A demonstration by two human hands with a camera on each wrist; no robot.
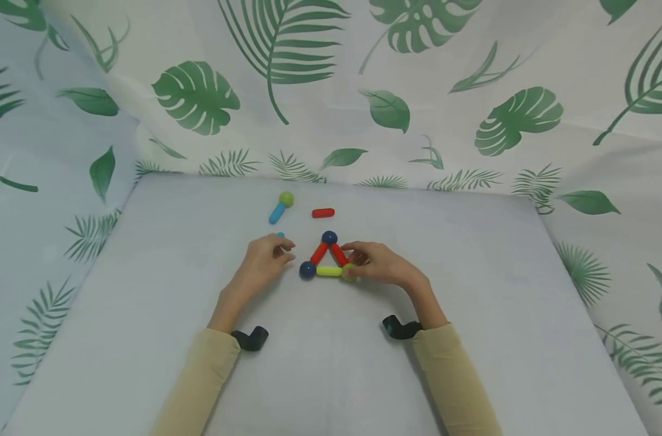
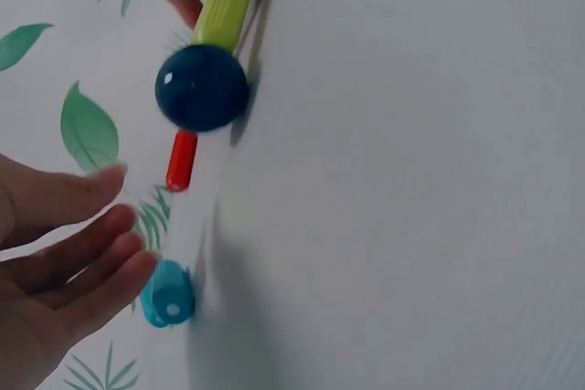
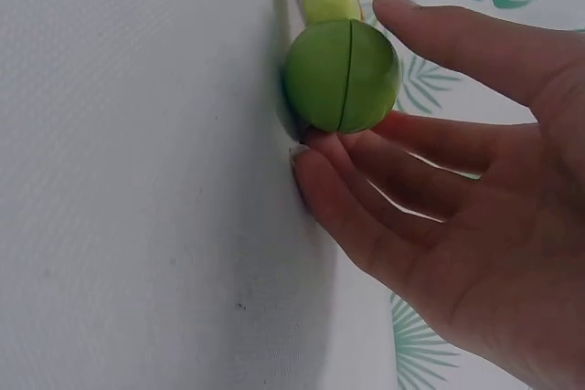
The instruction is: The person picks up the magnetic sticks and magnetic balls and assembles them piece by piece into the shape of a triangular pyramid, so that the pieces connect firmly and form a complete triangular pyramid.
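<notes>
A flat triangle of magnetic building pieces lies on the table. In the head view it has a dark blue ball at the far corner, another dark blue ball at near left and a green ball at near right. Two red rods form its slanted sides, a yellow-green rod its near side. My right hand holds the green-ball corner, fingers curved about the ball. Left of the triangle, my left hand hovers with loosely bent fingers and nothing between them. A blue rod lies just beyond it, mostly hidden in the head view.
Farther back, a light blue rod is joined to a green ball. To its right lies a loose red rod. A leaf-patterned cloth rises behind the white table.
</notes>
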